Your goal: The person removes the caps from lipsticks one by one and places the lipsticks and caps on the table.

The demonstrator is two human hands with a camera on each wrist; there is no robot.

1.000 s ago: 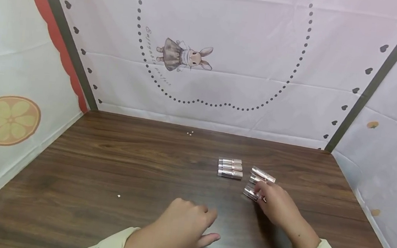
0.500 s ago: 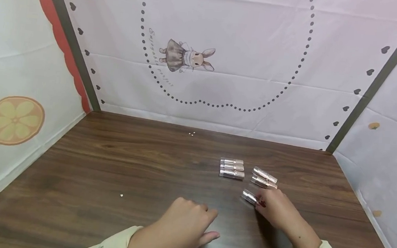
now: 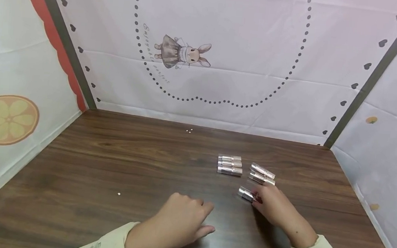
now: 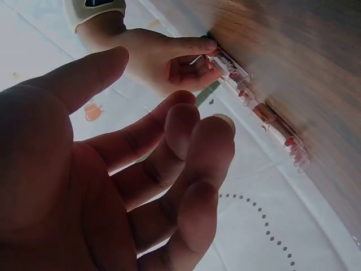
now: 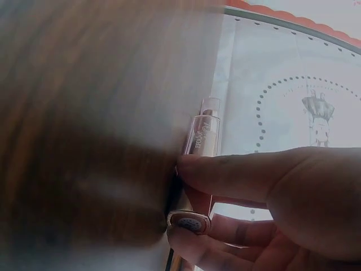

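My right hand point(image 3: 273, 204) pinches a tube point(image 3: 246, 193) near two others point(image 3: 261, 171); I have my left hand point(image 3: 177, 220) loosely curled.

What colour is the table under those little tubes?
Dark brown with wood-grain streaks; the table beneath the tubes shows best in the head view.

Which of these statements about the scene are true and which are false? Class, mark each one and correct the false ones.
1. The right hand grips a clear-capped tube. True.
2. The left hand also grips a tube. False: it holds nothing, its fingers loosely curled.
3. Three other tubes lie side by side in a row. True.
4. The tabletop is plain white. False: it is brown with a wood grain.
5. A rabbit in a dress is printed on the sheet behind the table. True.
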